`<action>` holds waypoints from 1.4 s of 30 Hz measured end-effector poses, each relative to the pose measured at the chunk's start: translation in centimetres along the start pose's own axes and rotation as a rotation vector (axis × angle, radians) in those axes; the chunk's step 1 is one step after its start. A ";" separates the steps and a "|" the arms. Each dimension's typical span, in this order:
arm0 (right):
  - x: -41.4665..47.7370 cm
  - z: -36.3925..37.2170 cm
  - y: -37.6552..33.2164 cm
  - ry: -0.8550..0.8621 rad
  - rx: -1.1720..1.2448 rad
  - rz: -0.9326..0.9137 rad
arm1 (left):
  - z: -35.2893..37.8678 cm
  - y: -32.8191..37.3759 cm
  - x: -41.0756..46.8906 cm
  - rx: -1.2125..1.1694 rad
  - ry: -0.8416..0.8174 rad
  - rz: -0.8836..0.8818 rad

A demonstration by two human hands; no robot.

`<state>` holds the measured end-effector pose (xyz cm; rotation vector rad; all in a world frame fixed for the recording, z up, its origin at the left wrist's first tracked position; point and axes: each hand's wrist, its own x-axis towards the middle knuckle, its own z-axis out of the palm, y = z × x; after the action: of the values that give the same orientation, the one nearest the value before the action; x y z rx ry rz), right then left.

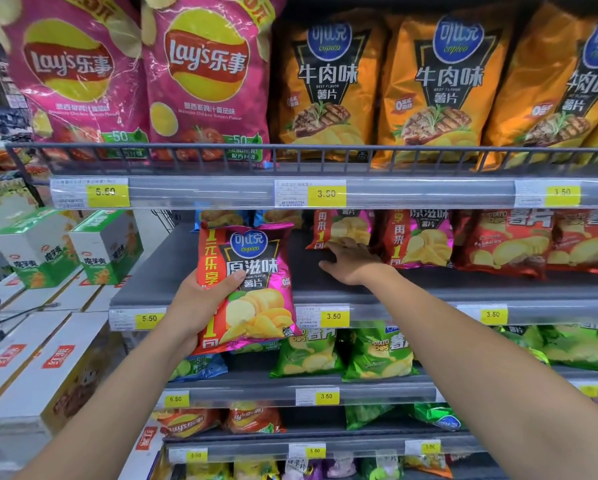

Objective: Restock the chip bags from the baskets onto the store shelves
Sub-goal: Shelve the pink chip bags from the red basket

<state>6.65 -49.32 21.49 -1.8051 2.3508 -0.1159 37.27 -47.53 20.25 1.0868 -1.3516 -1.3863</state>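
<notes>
Head | left hand (200, 301) grips chip bag (256, 271) upright, long axis vertical | right hand (353, 263) released, touching shelved bag (348, 225)

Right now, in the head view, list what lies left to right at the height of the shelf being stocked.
green-and-white boxes → held magenta chip bag → right hand → shelved magenta bag → red chip bags

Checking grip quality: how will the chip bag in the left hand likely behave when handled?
The chip bag looks puffed, so probably light for its size. Its glossy foil may slip in the left hand gripping its side. Squeezing could crush the chips.
</notes>
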 end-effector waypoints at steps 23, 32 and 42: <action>-11.7 -2.8 4.3 -0.188 0.945 -0.074 | 11.3 2.7 1.8 0.009 -0.199 -0.129; -10.8 -2.6 6.1 0.005 1.061 0.062 | 11.2 3.5 2.0 0.016 -0.241 -0.114; -6.7 -2.9 5.7 0.189 1.026 0.151 | 12.6 3.8 4.6 0.392 -0.237 0.115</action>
<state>2.36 -41.46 24.00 -1.1147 1.8937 -1.2414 23.99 -49.30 24.25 1.0953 -1.8864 -1.2225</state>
